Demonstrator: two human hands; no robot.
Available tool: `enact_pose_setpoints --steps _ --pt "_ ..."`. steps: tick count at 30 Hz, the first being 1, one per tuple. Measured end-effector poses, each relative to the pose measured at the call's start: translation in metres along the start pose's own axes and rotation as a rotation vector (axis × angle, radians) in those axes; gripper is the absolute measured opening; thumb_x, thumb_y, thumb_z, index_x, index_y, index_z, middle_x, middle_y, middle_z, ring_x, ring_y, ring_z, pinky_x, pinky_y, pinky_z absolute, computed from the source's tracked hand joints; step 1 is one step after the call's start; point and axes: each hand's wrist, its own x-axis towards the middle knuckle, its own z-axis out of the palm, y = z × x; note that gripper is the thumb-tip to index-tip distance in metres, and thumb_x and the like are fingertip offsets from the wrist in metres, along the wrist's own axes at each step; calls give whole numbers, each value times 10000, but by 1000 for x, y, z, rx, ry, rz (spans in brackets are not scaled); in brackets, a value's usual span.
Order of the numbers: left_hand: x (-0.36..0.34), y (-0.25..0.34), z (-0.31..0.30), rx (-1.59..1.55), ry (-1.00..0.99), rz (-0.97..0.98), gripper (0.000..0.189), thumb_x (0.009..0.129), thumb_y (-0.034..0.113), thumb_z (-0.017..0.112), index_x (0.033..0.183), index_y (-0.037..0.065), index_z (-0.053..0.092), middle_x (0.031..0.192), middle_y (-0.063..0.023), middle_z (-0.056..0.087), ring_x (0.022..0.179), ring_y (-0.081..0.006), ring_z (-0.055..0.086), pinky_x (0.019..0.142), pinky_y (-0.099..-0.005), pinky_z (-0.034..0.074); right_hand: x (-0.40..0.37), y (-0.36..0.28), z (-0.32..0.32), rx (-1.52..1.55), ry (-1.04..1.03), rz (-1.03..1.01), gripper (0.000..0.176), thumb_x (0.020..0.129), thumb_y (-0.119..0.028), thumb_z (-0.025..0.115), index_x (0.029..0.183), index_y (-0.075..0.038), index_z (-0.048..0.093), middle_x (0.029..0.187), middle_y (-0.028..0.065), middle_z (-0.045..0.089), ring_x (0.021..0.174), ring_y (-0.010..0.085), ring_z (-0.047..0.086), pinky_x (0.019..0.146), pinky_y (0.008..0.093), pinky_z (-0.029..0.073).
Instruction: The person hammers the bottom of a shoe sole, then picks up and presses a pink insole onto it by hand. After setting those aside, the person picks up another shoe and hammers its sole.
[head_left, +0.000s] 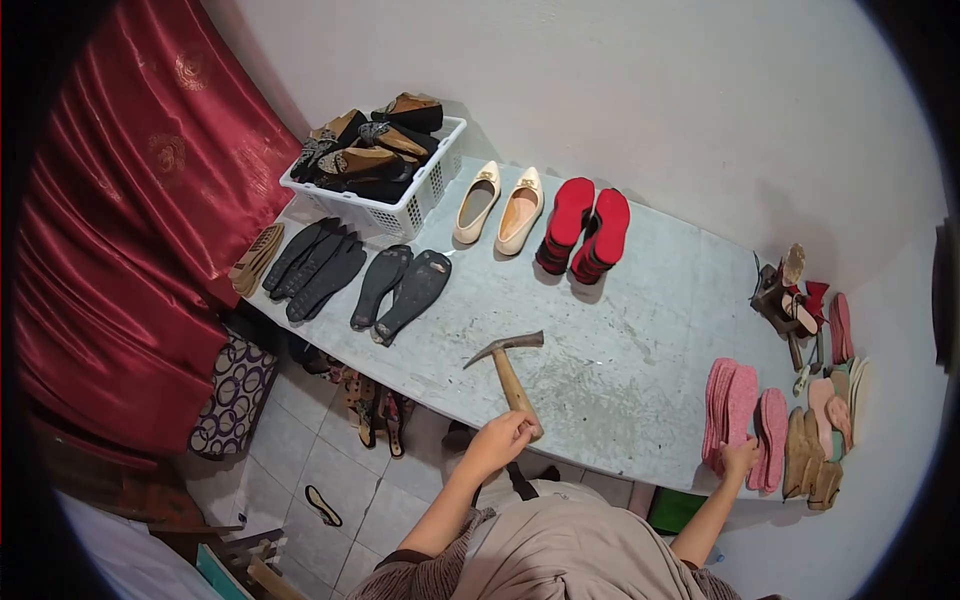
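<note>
"What is found nearest the camera?"
"The beige garment front (570, 545), by which the near edge of the table (620, 375) is faced."

"And the hands?"
"The left hand (503, 440) is held with its fingers bent and drawn together against the handle end of the hammer (512, 385), at the middle of the near edge; whether the handle is pinched cannot be told. The right hand (740, 457) is laid, fingers bent, at the near ends of the pink insoles (732, 405), by the near right corner; its grip cannot be made out either."

"What is set around them?"
"A smaller pink stack (770, 430) is placed just right of those insoles, then brown soles (803, 450). Left of the hammer, black soles (415, 290) are lined up toward the left end."

"And farther out?"
"Along the far edge, cream shoes (519, 212) are stood beside red-topped stacks (570, 215). By the far left corner, dark shoes (365, 165) are heaped in a white basket (425, 190)."
</note>
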Motion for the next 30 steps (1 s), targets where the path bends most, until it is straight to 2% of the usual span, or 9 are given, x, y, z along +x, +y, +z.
enact_pose_setpoints --steps 8,10,12,15,17,20,23,26,30 --pt "26 -48 -101 75 55 -26 148 830 129 562 941 31 567 823 -154 603 708 -281 607 638 -368 484 -26 -56 -17 -55 111 199 533 748 -230 561 1239 -94 404 1242 220 443 1185 365 412 953 491 363" --pt "32 -62 -128 84 71 -45 158 823 130 572 947 32 569 819 -151 604 708 -285 607 642 -369 485 -27 -64 19 432 302 -370 479 770 -164 512 1232 -71 429 1140 197 510 1065 316 505 886 451 422" --pt "37 -80 -154 161 113 -46 159 819 122 573 951 34 570 815 -151 604 704 -290 605 641 -370 483 -71 -124 20 827 -125 -221 448 787 -133 476 1227 -54 440 1028 155 559 867 231 578 736 376 490" --pt "43 -99 -192 173 105 -68 154 817 113 574 949 34 572 807 -156 601 701 -302 600 640 -375 478 -163 -223 44 1346 -516 -252 384 816 -172 520 1178 -60 455 894 105 594 682 157 585 563 291 499" --pt "47 -117 -219 208 115 -60 162 816 117 578 951 27 572 799 -153 598 703 -308 596 634 -380 475 -248 -293 24 1426 -694 -238 330 882 -311 560 1080 -63 469 884 98 607 684 162 606 575 301 520" --pt "54 -154 -259 260 180 -24 177 806 113 589 952 16 569 799 -156 597 736 -315 593 665 -382 472 -307 -339 67 1527 -1160 -257 340 929 -331 495 1138 -70 435 974 138 609 738 203 627 629 338 543" --pt "66 -200 -302 503 277 -5 218 775 85 598 982 30 559 897 -154 588 881 -330 564 774 -410 441 -355 -378 104 1567 -1358 -231 454 910 -279 526 1275 -81 342 1086 166 582 830 273 635 679 388 542" --pt "79 -243 -343 881 424 -69 461 763 110 642 1192 115 473 1225 -126 483 1209 -313 399 995 -514 292 -392 -401 144 1625 -1368 -126 412 923 -132 481 1305 -78 332 1119 165 566 898 278 621 763 397 529" --pt "91 -276 -365 923 417 -214 552 755 156 679 1256 196 449 1327 -125 404 1257 -325 349 1019 -550 243 -396 -402 158 1658 -1332 -177 415 917 -72 471 1307 -77 331 1125 162 561 913 267 617 800 403 521"
